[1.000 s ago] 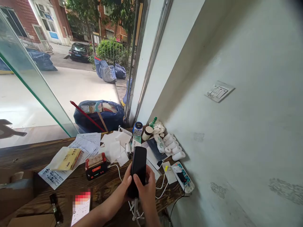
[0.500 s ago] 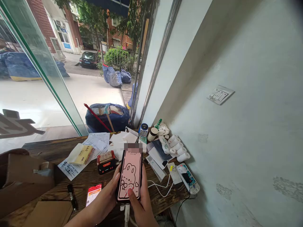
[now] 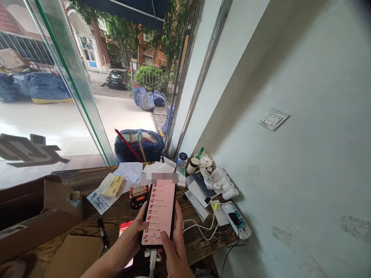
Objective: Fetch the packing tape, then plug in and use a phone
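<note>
A black-edged smartphone [image 3: 159, 212] is held upright between both hands over the wooden table, its lit pink screen showing a list of entries with red dots. My left hand [image 3: 138, 227] is wrapped round its left side, the thumb at the screen's edge. From the right, my right hand [image 3: 175, 231] grips the phone, with its thumb over the lower part of the screen. A white charging cable [image 3: 152, 262] is plugged into the bottom end. Partly hidden behind my left forearm lies a second phone [image 3: 124, 227] with a red and white lit screen.
On the wooden table [image 3: 199, 245] are a red-black device [image 3: 138, 196], a yellow tissue pack [image 3: 114, 186], papers [image 3: 100, 200], a black pen [image 3: 102, 233] and white paper rolls [image 3: 230, 193]. A power strip [image 3: 236, 220] sits by the wall; an open cardboard box [image 3: 62, 200] stands left.
The held phone's screen has gone from a cartoon rabbit picture to a list of entries. My left thumb now reaches the screen's edge. The view has shifted a little to the left.
</note>
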`<move>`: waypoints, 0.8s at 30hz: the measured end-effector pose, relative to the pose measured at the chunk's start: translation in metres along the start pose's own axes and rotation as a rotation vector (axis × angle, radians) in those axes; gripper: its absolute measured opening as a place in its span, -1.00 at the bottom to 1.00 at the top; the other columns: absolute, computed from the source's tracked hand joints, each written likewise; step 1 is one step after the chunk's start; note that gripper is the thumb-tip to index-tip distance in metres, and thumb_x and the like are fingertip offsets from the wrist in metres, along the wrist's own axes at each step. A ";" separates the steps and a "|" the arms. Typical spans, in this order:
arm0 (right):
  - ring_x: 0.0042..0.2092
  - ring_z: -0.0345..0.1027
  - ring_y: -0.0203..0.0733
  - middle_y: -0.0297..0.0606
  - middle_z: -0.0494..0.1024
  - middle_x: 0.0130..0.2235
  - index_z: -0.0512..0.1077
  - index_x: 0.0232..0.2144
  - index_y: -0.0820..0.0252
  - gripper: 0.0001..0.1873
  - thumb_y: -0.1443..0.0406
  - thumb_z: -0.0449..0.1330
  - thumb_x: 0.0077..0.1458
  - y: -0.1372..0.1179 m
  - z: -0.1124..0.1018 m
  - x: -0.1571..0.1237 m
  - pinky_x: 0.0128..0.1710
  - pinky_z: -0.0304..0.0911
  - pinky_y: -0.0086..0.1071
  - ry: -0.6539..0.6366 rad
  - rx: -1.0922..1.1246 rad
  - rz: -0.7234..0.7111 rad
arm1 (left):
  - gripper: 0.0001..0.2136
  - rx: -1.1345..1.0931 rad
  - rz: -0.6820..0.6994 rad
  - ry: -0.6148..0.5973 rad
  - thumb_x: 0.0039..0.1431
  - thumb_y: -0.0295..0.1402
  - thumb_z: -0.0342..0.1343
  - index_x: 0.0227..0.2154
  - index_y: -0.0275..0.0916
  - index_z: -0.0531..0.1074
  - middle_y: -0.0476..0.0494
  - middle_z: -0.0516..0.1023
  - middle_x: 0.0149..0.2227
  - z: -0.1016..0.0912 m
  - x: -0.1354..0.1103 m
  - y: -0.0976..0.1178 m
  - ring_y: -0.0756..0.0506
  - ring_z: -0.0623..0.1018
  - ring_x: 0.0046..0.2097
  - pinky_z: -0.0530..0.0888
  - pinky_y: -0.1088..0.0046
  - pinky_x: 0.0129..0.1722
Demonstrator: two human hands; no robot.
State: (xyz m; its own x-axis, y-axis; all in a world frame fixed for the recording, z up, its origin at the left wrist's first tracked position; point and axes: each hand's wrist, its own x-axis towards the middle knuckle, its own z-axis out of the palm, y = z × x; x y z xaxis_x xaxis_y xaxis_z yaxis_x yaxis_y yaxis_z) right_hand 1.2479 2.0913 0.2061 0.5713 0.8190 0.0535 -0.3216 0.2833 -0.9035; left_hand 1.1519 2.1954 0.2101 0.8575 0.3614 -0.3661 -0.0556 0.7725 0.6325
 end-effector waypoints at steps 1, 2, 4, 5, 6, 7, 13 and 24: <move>0.27 0.07 0.02 -0.17 0.14 0.30 -0.05 0.27 -0.03 -0.23 -0.01 0.13 0.10 0.001 -0.003 0.002 0.23 0.10 -0.02 0.014 -0.009 0.014 | -0.21 0.003 -0.002 -0.006 -0.02 -0.24 0.07 0.29 0.09 -0.14 -0.07 0.31 0.20 0.001 -0.002 0.001 -0.28 0.45 0.04 0.47 0.20 -0.15; 0.26 0.11 0.03 -0.17 0.20 0.27 0.05 0.23 -0.03 -0.29 -0.01 0.13 0.10 0.002 -0.006 0.004 0.21 0.14 -0.02 0.032 -0.019 0.032 | -0.21 0.009 -0.005 -0.014 -0.03 -0.25 0.06 0.28 0.10 -0.13 -0.07 0.30 0.20 0.003 -0.004 0.002 -0.28 0.47 -0.01 0.49 0.21 -0.21; 0.20 0.20 0.03 -0.18 0.33 0.20 0.19 0.15 -0.02 -0.39 0.02 0.14 0.07 0.004 -0.012 0.007 0.17 0.20 -0.03 0.065 -0.035 0.068 | -0.21 0.024 -0.004 -0.032 -0.06 -0.26 0.06 0.28 0.08 -0.09 -0.10 0.31 0.18 0.006 -0.007 0.005 -0.27 0.49 -0.08 0.50 0.20 -0.27; 0.17 0.24 0.02 -0.19 0.38 0.16 0.23 0.12 -0.02 -0.41 0.04 0.16 0.05 0.004 -0.014 0.009 0.15 0.23 -0.04 0.075 -0.040 0.078 | -0.21 0.029 0.002 -0.039 -0.08 -0.26 0.06 0.27 0.05 -0.07 -0.13 0.33 0.17 0.008 -0.008 0.007 -0.27 0.50 -0.11 0.51 0.19 -0.28; 0.15 0.27 0.01 -0.21 0.41 0.13 0.26 0.10 -0.02 -0.43 0.07 0.18 0.02 0.004 -0.015 0.011 0.13 0.25 -0.06 0.075 -0.043 0.081 | -0.21 0.034 0.008 -0.043 -0.09 -0.27 0.06 0.27 0.03 -0.07 -0.14 0.33 0.16 0.008 -0.009 0.008 -0.28 0.49 -0.11 0.52 0.18 -0.28; 0.14 0.29 0.01 -0.22 0.43 0.12 0.28 0.08 -0.01 -0.43 0.10 0.19 -0.01 0.002 -0.015 0.014 0.12 0.26 -0.08 0.058 -0.050 0.076 | -0.21 0.037 0.016 -0.043 -0.09 -0.28 0.05 0.27 0.02 -0.07 -0.16 0.33 0.15 0.008 -0.010 0.010 -0.29 0.49 -0.10 0.52 0.17 -0.28; 0.03 0.37 -0.05 -0.22 0.54 -0.03 0.41 -0.07 0.09 -0.60 0.11 0.17 0.04 -0.020 -0.008 0.036 0.05 0.28 -0.20 -0.087 -0.110 0.061 | -0.11 0.014 -0.034 0.003 -0.14 -0.27 0.08 0.29 0.08 -0.20 -0.10 0.29 0.19 -0.001 -0.014 0.010 -0.32 0.47 -0.03 0.52 0.15 -0.22; 0.16 0.23 -0.05 -0.14 0.35 0.16 0.10 0.18 0.05 -0.38 0.10 0.19 0.13 -0.040 -0.012 0.038 0.16 0.17 -0.09 -0.409 -0.356 0.091 | -0.14 0.003 0.023 0.006 -0.18 -0.24 0.09 0.28 0.01 -0.07 -0.16 0.35 0.15 0.004 -0.018 0.012 -0.35 0.46 -0.02 0.51 0.14 -0.24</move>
State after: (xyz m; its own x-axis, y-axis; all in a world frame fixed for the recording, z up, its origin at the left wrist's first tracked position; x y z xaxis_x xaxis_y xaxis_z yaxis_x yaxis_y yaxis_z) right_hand 1.2913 2.1053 0.2393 0.1901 0.9796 0.0656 -0.0402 0.0745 -0.9964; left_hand 1.1378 2.1959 0.2265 0.8529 0.3826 -0.3553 -0.0739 0.7621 0.6432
